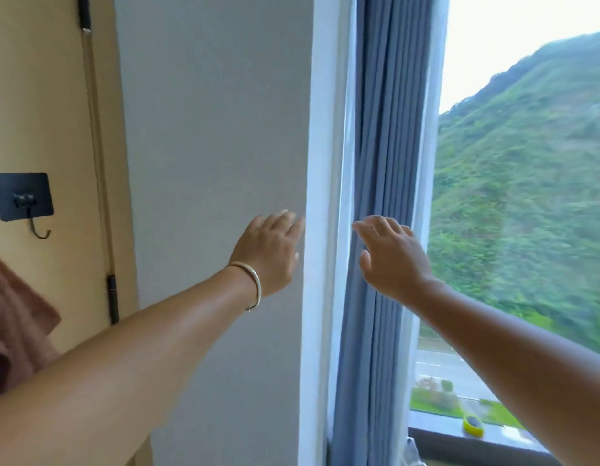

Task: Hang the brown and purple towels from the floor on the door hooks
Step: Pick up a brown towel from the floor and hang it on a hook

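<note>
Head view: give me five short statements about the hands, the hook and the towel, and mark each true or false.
1. Both hands are empty, fingers spread. True: left hand, right hand.
2. The black hook on the door carries a towel. False: it is bare.
3. A brown towel shows at the left edge. True.
4. The bracelet sits on the right wrist. False: it is on the left wrist.
5. The right hand is in front of the blue curtain. True.
</note>
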